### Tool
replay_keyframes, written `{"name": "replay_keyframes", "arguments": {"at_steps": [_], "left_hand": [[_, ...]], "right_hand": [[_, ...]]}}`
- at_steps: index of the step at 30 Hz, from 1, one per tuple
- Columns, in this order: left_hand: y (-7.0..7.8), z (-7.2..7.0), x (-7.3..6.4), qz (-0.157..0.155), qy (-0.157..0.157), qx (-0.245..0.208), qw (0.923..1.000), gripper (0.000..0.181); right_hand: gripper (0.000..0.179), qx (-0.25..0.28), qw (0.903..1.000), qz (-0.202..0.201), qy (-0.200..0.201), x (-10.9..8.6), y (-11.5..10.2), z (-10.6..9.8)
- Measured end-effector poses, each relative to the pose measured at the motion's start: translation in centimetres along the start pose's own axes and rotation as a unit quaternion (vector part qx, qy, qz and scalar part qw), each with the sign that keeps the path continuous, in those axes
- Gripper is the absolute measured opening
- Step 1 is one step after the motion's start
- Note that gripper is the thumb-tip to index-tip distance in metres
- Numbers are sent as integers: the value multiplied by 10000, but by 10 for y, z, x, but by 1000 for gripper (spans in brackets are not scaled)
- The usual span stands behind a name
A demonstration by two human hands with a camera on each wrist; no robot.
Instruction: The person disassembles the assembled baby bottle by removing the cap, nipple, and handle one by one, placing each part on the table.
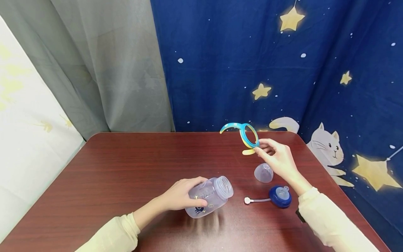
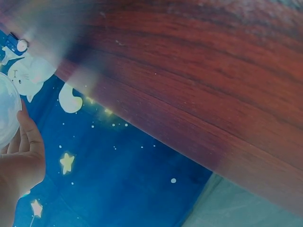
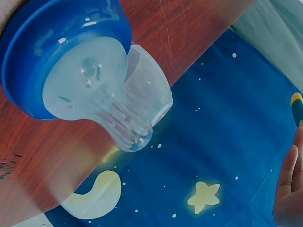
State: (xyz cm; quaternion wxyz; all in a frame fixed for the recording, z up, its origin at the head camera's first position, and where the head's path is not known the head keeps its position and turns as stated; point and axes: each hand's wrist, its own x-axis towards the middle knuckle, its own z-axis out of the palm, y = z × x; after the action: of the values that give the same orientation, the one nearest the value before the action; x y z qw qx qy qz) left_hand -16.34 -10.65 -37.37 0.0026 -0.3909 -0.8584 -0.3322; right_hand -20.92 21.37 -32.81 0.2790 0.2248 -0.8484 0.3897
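My left hand (image 1: 182, 196) grips a clear baby bottle (image 1: 211, 206) round its body. The bottle is tilted, its threaded open mouth facing right; in the left wrist view only a piece of the bottle (image 2: 7, 111) shows beside the hand (image 2: 26, 151). Between thumb and fingers, my right hand (image 1: 278, 155) pinches a blue and yellow bottle handle ring (image 1: 243, 134), raised over the far right of the table. Only some fingers (image 3: 285, 177) and a tip of the handle (image 3: 297, 108) appear in the right wrist view.
A clear dome cap (image 1: 263, 173) lies below the right hand. Nearer to me is a blue collar with a teat (image 1: 280, 196), its straw (image 1: 261, 200) stretching left to a white weighted end. The brown table (image 1: 132, 164) ends at a starry blue curtain (image 1: 220, 70).
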Motion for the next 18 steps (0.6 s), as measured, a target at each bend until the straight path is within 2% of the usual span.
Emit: {"name": "replay_keyframes", "arguments": {"at_steps": [18], "left_hand": [[-1,1,1,0,-4,-15,10000,50]], "right_hand": [[24,-304,9994,132,-128,13,10,9]]}}
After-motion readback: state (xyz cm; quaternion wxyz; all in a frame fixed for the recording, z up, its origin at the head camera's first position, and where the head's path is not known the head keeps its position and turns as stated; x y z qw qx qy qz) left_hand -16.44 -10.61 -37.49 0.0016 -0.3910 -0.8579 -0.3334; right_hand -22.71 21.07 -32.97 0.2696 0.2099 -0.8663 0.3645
